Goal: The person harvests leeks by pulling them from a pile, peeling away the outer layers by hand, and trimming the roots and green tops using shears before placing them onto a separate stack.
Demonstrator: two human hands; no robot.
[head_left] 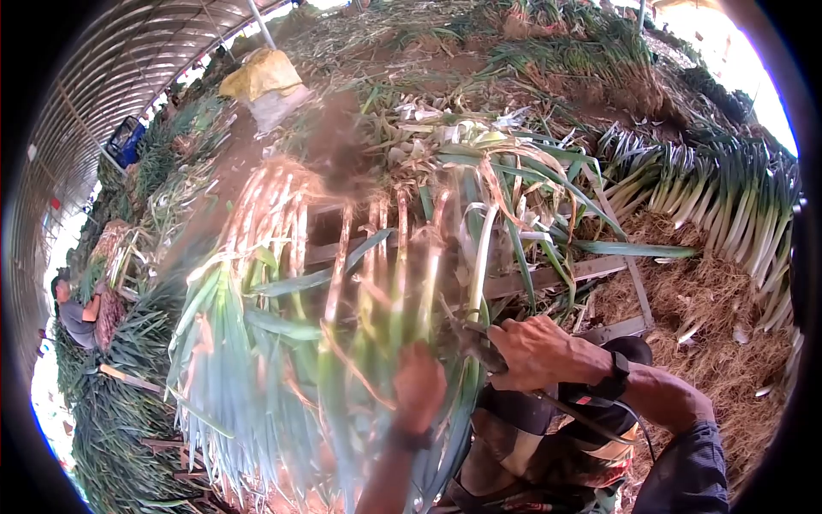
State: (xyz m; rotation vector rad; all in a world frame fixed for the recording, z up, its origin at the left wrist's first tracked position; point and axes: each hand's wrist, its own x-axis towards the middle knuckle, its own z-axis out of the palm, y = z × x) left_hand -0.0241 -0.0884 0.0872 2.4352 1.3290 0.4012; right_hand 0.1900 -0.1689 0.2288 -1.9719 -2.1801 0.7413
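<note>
1. Our right hand point(544, 353) is closed around a grey tool point(479, 344), fingers wrapped over it; a dark band point(613, 377) sits on the wrist.
2. A thin hose point(586, 417) runs down and to the right from below that hand, over our lap.
3. Our left hand point(419, 387) is blurred, over the green leaves of the onions near the tool. We cannot tell how far open it is or whether it grips a stalk. It wears a dark band too.
4. The onions point(398, 283) lie side by side in front of us, roots pointing away and leaves spread toward us, over a wooden frame point(599, 266). Their left part is hazy with blur.
5. To the right of the frame we see a wide heap of brown roots point(702, 317); beyond it, more onions with white stalks and dark green tops lie in a long row point(728, 193).
6. Past the near onions, a yellow bag point(260, 74) sits on the littered ground point(342, 68).
7. Off to our left, a person point(80, 317) in a grey top is beside bundled onions, with a blue crate point(126, 142) farther back under the arched roof point(128, 64).
</note>
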